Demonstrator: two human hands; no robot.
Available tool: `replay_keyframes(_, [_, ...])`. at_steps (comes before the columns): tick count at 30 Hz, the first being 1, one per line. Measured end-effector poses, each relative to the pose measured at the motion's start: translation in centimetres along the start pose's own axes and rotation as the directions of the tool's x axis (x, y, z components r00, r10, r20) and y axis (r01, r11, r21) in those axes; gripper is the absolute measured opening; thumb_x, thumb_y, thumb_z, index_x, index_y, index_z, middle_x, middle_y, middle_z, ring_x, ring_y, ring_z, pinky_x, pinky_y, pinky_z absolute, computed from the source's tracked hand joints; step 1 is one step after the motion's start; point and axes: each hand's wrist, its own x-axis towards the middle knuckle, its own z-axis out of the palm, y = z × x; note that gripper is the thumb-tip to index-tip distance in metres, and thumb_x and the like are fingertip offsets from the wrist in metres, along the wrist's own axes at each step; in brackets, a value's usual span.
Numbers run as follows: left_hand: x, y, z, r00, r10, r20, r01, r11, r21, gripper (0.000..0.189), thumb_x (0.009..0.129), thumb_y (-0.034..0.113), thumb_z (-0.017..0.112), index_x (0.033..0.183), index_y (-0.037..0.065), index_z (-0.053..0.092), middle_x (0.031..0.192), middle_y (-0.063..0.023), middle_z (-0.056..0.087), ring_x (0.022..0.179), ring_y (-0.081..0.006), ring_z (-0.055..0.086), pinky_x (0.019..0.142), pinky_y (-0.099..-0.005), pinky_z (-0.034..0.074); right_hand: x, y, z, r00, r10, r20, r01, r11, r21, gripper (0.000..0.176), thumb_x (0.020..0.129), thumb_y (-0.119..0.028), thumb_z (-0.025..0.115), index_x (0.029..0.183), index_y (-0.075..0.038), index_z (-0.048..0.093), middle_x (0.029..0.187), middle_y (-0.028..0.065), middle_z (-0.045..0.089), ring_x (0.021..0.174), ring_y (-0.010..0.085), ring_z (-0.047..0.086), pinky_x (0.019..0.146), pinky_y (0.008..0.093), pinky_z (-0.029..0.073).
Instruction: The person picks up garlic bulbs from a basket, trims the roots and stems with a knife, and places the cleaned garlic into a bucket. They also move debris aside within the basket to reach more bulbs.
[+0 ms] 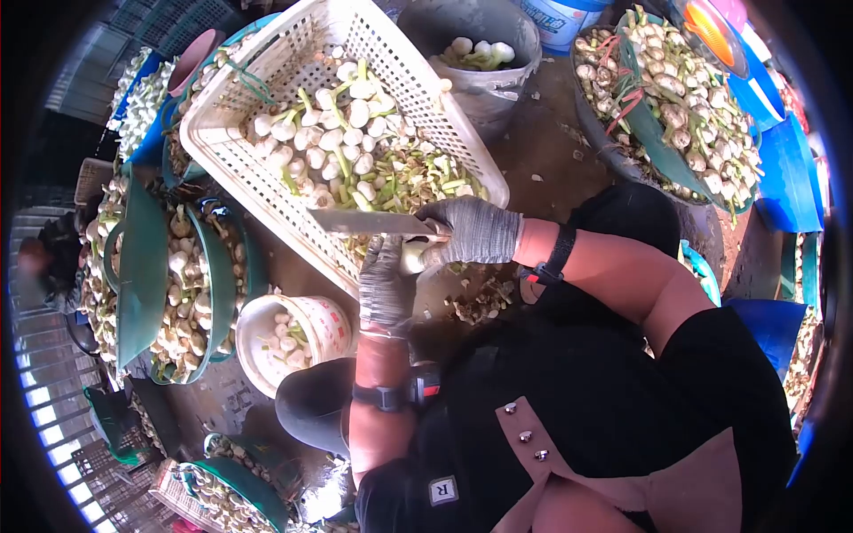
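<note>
My right hand, in a grey glove, is closed around the handle of a knife. The wide blade points left over the near edge of a white plastic crate. My left hand, also gloved, is closed just below the blade, on a garlic bulb that shows between both hands. Its stem is hidden by the fingers and knife. Inside the crate lie many garlic bulbs with short green stems, beside a heap of stem trimmings.
A white bucket with trimmed bulbs stands by my left knee. Behind the crate is a grey bucket holding several bulbs. Garlic-filled green baskets stand at left, a full tub at upper right. Peelings litter the floor.
</note>
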Motion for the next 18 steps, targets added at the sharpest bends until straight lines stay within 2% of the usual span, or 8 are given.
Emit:
replay_keyframes(2, [-0.5, 0.0, -0.8, 0.597, -0.698, 0.395, 0.670, 0.163, -0.724, 0.041, 0.088, 0.026, 0.064, 0.121, 0.005, 0.055, 0.102, -0.0056, 0.062, 0.084, -0.0184, 0.063, 0.074, -0.0323, 0.054, -0.1, 0.4, -0.4, 0.990, -0.141, -0.023, 0.133, 0.969, -0.208, 0.046, 0.075, -0.035, 0.075, 0.110, -0.008, 0.063, 0.094, 0.0142, 0.066, 0.088, 0.0296, 0.065, 0.077, 0.0371, 0.050])
replay_keyframes(4, [-2.2, -4.8, 0.0, 0.519, -0.787, 0.333, 0.700, 0.168, -0.694, 0.033, 0.089, 0.022, 0.062, 0.117, 0.007, 0.057, 0.100, -0.0045, 0.062, 0.082, -0.0137, 0.062, 0.067, -0.0331, 0.054, -0.1, 0.6, -0.5, 0.976, -0.218, -0.022, 0.204, 0.939, -0.277, 0.040, 0.077, -0.037, 0.071, 0.103, -0.007, 0.063, 0.087, 0.0167, 0.065, 0.084, 0.0352, 0.063, 0.075, 0.0402, 0.050])
replay_keyframes(6, [-3.3, -6.2, -2.6, 0.817, -0.573, 0.069, 0.560, 0.760, -0.330, 0.025, 0.090, 0.011, 0.056, 0.115, 0.008, 0.058, 0.102, -0.0057, 0.061, 0.075, -0.0115, 0.058, 0.065, -0.0291, 0.051, -0.2, 1.1, -0.8, 0.997, -0.011, 0.072, 0.036, 0.930, -0.365, 0.034, 0.080, -0.038, 0.067, 0.089, -0.006, 0.059, 0.078, 0.0172, 0.064, 0.075, 0.0359, 0.063, 0.069, 0.0428, 0.049])
replay_keyframes(10, [-4.9, -7.1, -13.6, 0.702, -0.523, -0.483, 0.575, 0.817, -0.049, 0.042, 0.085, 0.019, 0.063, 0.123, 0.002, 0.053, 0.118, -0.0124, 0.056, 0.093, -0.0268, 0.061, 0.084, -0.0405, 0.050, 0.2, 4.1, -1.4, 0.996, 0.059, -0.072, -0.080, 0.934, -0.347, 0.036, 0.081, -0.038, 0.065, 0.076, -0.005, 0.052, 0.069, 0.0160, 0.062, 0.067, 0.0341, 0.060, 0.066, 0.0419, 0.048])
replay_keyframes(11, [-4.2, -5.4, -14.4, 0.741, -0.306, -0.598, 0.608, 0.683, 0.404, 0.045, 0.085, 0.021, 0.063, 0.124, 0.003, 0.052, 0.121, -0.0141, 0.054, 0.101, -0.0309, 0.057, 0.089, -0.0432, 0.047, 0.8, 5.2, -1.2, 0.991, 0.071, -0.113, -0.099, 0.960, -0.261, 0.037, 0.082, -0.037, 0.066, 0.073, -0.005, 0.050, 0.067, 0.0116, 0.061, 0.063, 0.0275, 0.059, 0.066, 0.0387, 0.048])
replay_keyframes(12, [-3.3, -3.2, -15.0, 0.802, -0.063, -0.594, 0.576, 0.350, 0.739, 0.047, 0.084, 0.024, 0.063, 0.125, 0.004, 0.051, 0.124, -0.0157, 0.053, 0.110, -0.0350, 0.053, 0.094, -0.0459, 0.044, 1.2, 4.8, -1.1, 0.991, 0.076, -0.110, -0.103, 0.960, -0.260, 0.037, 0.082, -0.037, 0.066, 0.073, -0.005, 0.050, 0.067, 0.0116, 0.061, 0.063, 0.0275, 0.059, 0.066, 0.0387, 0.048])
replay_keyframes(16, [0.3, -3.0, -7.7, 0.943, -0.142, -0.301, 0.224, 0.940, 0.256, 0.043, 0.078, 0.003, 0.062, 0.121, 0.004, 0.055, 0.115, -0.0182, 0.058, 0.108, -0.0350, 0.055, 0.097, -0.0400, 0.042, 2.6, 0.7, -1.1, 0.944, 0.267, -0.196, -0.285, 0.956, -0.072, 0.027, 0.083, -0.032, 0.068, 0.080, -0.006, 0.062, 0.069, 0.0051, 0.063, 0.068, 0.0151, 0.059, 0.070, 0.0321, 0.048])
replay_keyframes(18, [2.0, -4.6, -2.5, 0.900, -0.436, -0.020, 0.426, 0.867, 0.260, 0.045, 0.086, 0.020, 0.060, 0.127, 0.003, 0.052, 0.115, -0.0223, 0.060, 0.113, -0.0355, 0.055, 0.098, -0.0399, 0.041, 2.9, 0.0, -1.4, 0.948, 0.202, -0.248, -0.228, 0.970, -0.083, 0.025, 0.084, -0.031, 0.068, 0.086, -0.006, 0.066, 0.074, 0.0045, 0.064, 0.072, 0.0148, 0.060, 0.072, 0.0302, 0.048])
